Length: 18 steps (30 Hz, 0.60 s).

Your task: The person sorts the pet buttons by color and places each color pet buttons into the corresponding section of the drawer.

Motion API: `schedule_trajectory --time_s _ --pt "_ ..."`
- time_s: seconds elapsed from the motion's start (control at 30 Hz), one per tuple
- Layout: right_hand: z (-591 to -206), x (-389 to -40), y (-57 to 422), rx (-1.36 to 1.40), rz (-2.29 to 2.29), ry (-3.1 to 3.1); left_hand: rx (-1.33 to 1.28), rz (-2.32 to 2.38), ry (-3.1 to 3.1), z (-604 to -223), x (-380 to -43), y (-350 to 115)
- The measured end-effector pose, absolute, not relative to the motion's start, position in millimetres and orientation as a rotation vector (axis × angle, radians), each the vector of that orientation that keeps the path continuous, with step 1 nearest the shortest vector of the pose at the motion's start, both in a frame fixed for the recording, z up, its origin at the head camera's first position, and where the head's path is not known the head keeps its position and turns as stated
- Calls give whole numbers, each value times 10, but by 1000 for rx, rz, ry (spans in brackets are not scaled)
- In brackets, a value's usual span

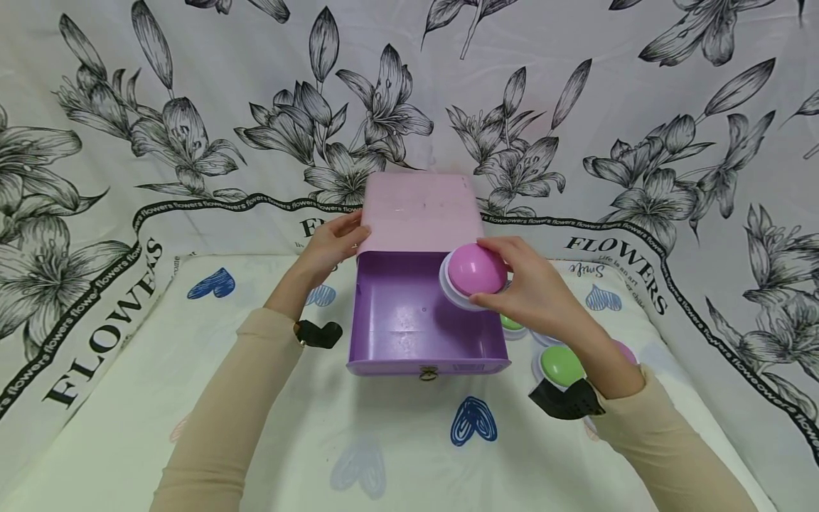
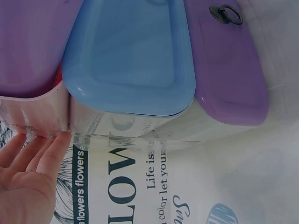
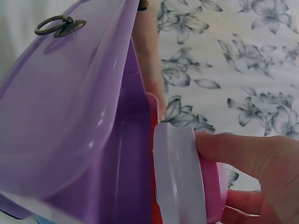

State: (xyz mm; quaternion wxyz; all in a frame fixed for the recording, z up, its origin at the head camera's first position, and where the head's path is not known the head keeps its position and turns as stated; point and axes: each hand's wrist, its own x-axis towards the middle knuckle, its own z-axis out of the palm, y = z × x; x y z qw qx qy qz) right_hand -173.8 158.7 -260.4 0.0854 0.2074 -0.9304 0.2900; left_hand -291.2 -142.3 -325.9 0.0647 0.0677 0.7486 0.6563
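Note:
A small drawer cabinet (image 1: 422,210) with a pink top stands with its purple drawer (image 1: 397,313) pulled out. My left hand (image 1: 333,242) rests its fairly straight fingers against the cabinet's left side; the left wrist view shows the fingertips (image 2: 58,144) on the pale pink wall. My right hand (image 1: 531,281) grips a round white piece with a pink domed top (image 1: 476,270), thumb and fingers around the dome. It is tilted above the drawer's right back corner. In the right wrist view its white base (image 3: 180,172) faces the drawer, beside a red edge.
A blue drawer front (image 2: 131,56) and another purple front (image 2: 229,65) belong to the same cabinet. Several similar round pieces, one with a green dome (image 1: 561,366), lie to the right, partly behind my right forearm. A flower-printed cloth (image 1: 409,107) hangs behind.

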Motion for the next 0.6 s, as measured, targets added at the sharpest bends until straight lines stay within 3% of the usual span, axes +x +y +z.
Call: schedule_trajectory --time_s 0.6 --pt "-2668 -1857 1170 792 788 -2877 214 2008 2239 -3248 -2909 -1416"
